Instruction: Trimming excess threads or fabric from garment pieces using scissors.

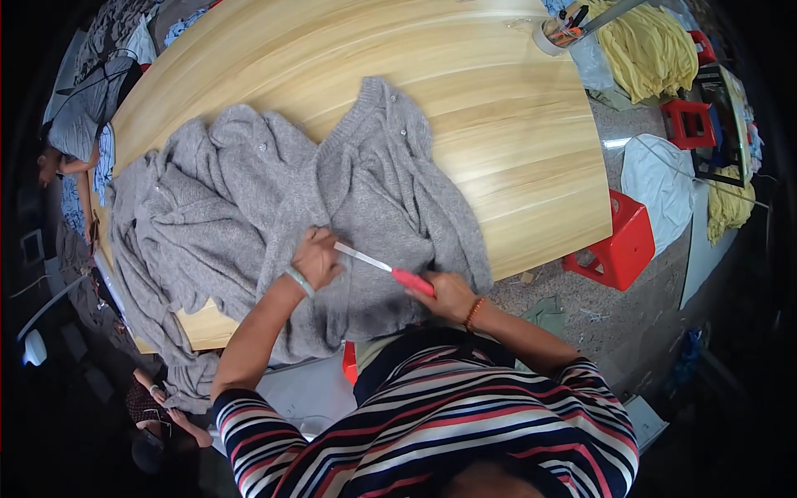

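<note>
A grey knitted cardigan (224, 191) with small shiny buttons lies rumpled across the table, its near edge against my body. In my right hand (450, 297) is a slim tool with a pinkish-red handle (413, 282) and a long pale blade-like strip (363, 256); its exact kind is unclear. The strip slants up and left over the knit, and its far end meets my left hand (317, 259). That hand rests on the cardigan with fingers curled in; whatever they pinch is hidden.
The wooden table (498, 116) carries a cup of pens and tools (552, 37) at its far right. A red stool (618, 241) stands beside the right edge. Yellow fabric (647, 50) is piled beyond. Other people (79, 124) are at the left edge and lower left.
</note>
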A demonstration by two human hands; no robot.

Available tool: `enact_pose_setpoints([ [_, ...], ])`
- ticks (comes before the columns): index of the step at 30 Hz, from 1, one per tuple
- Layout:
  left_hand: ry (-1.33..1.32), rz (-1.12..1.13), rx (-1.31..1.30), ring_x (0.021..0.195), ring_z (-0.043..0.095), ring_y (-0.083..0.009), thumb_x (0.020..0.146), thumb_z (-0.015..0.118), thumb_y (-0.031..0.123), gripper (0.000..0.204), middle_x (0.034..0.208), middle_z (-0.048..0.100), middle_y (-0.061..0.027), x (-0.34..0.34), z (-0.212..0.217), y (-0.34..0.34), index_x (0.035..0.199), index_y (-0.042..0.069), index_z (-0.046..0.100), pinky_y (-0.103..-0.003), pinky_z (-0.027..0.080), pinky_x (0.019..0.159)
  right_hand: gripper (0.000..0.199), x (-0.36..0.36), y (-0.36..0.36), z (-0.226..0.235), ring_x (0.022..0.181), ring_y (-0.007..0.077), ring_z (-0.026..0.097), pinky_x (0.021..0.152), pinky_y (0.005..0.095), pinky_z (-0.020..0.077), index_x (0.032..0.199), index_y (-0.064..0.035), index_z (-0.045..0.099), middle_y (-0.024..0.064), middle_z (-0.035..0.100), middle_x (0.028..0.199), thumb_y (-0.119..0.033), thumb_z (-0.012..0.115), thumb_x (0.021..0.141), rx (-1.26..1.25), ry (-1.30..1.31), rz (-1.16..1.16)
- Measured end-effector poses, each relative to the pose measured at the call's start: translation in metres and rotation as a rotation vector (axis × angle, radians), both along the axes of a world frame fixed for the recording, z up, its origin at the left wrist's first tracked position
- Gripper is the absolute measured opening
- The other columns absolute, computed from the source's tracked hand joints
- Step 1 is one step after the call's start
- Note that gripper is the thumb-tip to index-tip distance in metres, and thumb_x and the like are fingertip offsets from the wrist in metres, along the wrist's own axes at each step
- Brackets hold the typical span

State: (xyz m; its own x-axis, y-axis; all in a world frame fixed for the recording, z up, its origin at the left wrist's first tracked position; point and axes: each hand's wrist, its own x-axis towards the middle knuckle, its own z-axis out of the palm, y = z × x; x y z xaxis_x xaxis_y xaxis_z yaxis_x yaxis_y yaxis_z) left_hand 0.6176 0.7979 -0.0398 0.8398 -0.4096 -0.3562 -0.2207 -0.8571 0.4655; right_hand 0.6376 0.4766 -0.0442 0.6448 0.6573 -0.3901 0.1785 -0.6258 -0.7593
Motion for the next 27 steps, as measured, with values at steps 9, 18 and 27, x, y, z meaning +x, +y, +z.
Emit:
enact_pose_setpoints([
  [9,-0.138,0.559,-0.562,0.088,0.063,-0.0169,0.078,0.069,0.004,0.022,0.091,0.068,-0.0094,0.145,-0.006,-0.032,0.100,0.004,0.067,-0.028,0.049,0.080,0.045,0.195,-0.043,-0.025,0.047,0.0151,0.062,0.045,0.0300,0.0503,0.087,0.0026,0.066,0.0086,0.068,0.065,-0.041,0.063,0.094,-0.184,0.046,-0.605],
  [18,-0.389,0.634,-0.660,0.087,0.058,-0.0105,0.081,0.069,0.001,0.020,0.090,0.066,-0.0020,0.243,0.076,-0.060,0.100,0.001,0.065,-0.025,0.046,0.084,0.045,0.178,-0.036,0.065,0.046,0.0060,0.053,0.042,0.0220,0.0427,0.111,-0.0020,0.065,0.0037,0.067,0.069,-0.037,0.075,0.085,0.169,0.377,-0.754],
  [27,-0.374,0.735,-0.716,0.076,0.060,-0.0078,0.079,0.072,-0.001,0.023,0.086,0.066,-0.0019,0.262,0.039,-0.017,0.101,0.002,0.067,-0.023,0.051,0.070,0.065,0.098,0.051,0.020,0.052,0.0052,0.046,0.042,0.0227,0.0387,0.130,-0.0043,0.054,-0.0014,0.056,0.078,-0.020,0.085,0.075,0.504,0.901,-0.569],
])
